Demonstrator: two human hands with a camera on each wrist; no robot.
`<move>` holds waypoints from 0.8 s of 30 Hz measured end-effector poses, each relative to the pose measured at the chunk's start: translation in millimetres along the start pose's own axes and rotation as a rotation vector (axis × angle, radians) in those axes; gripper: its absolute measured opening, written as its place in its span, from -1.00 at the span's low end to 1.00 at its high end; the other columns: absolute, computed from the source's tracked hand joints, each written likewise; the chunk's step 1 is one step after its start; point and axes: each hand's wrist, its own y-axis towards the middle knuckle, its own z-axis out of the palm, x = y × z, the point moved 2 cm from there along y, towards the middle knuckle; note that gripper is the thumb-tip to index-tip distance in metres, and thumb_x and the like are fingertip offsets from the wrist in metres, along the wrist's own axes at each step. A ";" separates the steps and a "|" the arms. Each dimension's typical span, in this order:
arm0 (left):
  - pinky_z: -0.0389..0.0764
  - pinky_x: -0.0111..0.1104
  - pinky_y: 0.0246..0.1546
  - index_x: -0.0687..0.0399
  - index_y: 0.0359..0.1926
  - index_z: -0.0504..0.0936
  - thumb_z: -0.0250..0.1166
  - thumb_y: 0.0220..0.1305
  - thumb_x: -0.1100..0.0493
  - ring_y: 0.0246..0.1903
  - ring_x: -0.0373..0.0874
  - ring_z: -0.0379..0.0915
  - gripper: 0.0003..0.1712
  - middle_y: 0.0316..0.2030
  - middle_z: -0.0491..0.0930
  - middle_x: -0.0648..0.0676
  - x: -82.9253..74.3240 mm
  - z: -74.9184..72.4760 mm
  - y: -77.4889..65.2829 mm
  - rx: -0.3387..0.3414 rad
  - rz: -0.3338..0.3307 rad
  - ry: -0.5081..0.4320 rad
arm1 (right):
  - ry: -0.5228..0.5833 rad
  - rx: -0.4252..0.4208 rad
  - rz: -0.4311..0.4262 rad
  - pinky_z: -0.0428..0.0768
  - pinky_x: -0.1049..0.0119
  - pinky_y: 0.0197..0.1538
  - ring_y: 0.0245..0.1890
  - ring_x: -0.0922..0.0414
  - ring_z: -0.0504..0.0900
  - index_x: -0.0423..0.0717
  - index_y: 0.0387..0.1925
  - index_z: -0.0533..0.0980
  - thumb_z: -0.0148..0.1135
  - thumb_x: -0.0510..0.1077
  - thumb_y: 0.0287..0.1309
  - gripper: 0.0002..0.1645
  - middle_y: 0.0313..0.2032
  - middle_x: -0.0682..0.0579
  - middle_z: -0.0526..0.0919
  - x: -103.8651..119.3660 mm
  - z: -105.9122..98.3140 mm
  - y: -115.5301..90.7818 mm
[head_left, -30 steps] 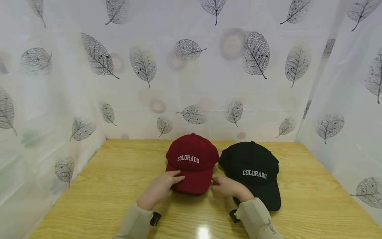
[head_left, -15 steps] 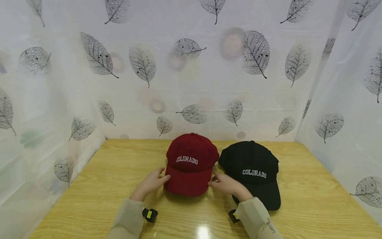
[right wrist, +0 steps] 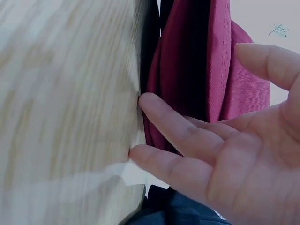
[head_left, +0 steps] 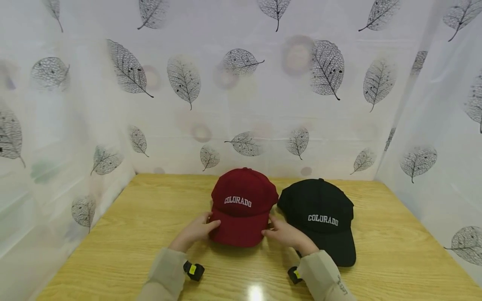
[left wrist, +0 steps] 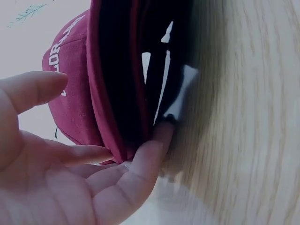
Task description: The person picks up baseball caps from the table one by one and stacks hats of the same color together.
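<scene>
A dark red cap (head_left: 242, 205) lettered COLORADO sits mid-table, brim toward me. My left hand (head_left: 196, 230) is at the brim's left edge and my right hand (head_left: 283, 232) at its right edge. In the left wrist view the red cap (left wrist: 79, 98) has its brim raised a little, and the left hand's (left wrist: 108, 183) straight fingers (left wrist: 150, 150) reach under the edge, thumb apart. The right wrist view shows the right hand's (right wrist: 220, 159) straight fingers (right wrist: 164, 117) under the red cap (right wrist: 187, 70), thumb clear of it.
A black COLORADO cap (head_left: 320, 215) lies just right of the red one, almost touching it and my right wrist. The wooden table (head_left: 132, 234) is walled on three sides by a white leaf-print curtain (head_left: 241, 104). Bare wood shows left and near me.
A second ago my left hand lay on top of the brim; it has slid to the brim's left edge. The right hand stayed at the right edge. The red cap barely moved.
</scene>
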 end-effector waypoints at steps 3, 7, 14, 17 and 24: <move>0.48 -0.17 -0.24 0.47 0.22 0.11 0.10 0.25 0.05 -0.09 0.07 0.39 -0.30 0.02 0.35 0.35 -0.2 2.0 -0.8 0.008 -0.003 -0.038 | 0.014 -0.009 0.019 0.42 0.10 -0.04 0.02 -0.14 0.40 -0.50 0.25 -0.03 0.03 -0.09 0.19 -0.21 0.05 -0.26 0.39 -0.5 -0.2 -1.0; 0.49 -0.19 -0.35 0.45 0.20 0.11 0.09 0.25 0.08 -0.26 0.00 0.44 -0.33 -0.10 0.40 0.30 -0.7 2.9 -2.7 0.012 -0.020 -0.095 | 0.006 -0.023 0.056 0.40 0.09 -0.01 0.03 -0.11 0.40 -0.43 0.28 -0.03 0.04 -0.05 0.18 -0.18 0.06 -0.22 0.40 -1.4 -1.2 -2.0; 0.50 -0.20 -0.36 0.41 0.08 0.13 0.10 0.24 0.08 -0.42 -0.08 0.40 -0.42 -0.26 0.38 0.21 -0.5 4.5 -10.7 0.034 -0.010 -0.143 | -0.062 -0.037 -0.030 0.47 0.19 -0.15 -0.08 -0.03 0.49 -0.39 0.29 0.00 0.08 0.02 0.15 -0.14 -0.06 -0.18 0.50 -3.3 -4.5 -6.6; 0.51 -0.20 -0.36 0.42 0.01 0.16 0.11 0.24 0.05 -0.45 -0.09 0.40 -0.45 -0.32 0.38 0.18 -3.8 3.0 -20.4 0.066 0.012 -0.131 | -0.066 -0.029 -0.039 0.48 0.19 -0.18 -0.14 0.02 0.51 -0.37 0.27 0.05 0.10 0.08 0.13 -0.13 -0.12 -0.12 0.53 -4.2 -5.2 -11.3; 0.53 -0.20 -0.38 0.35 -0.08 0.25 0.09 0.25 -0.05 -0.46 -0.05 0.48 -0.49 -0.44 0.48 0.14 -5.1 5.3 -37.3 0.214 0.046 -0.101 | -0.025 0.001 0.016 0.47 0.16 -0.19 -0.16 -0.02 0.51 -0.45 0.19 0.13 0.10 -0.04 0.14 -0.26 -0.16 -0.10 0.54 0.2 -5.6 -31.8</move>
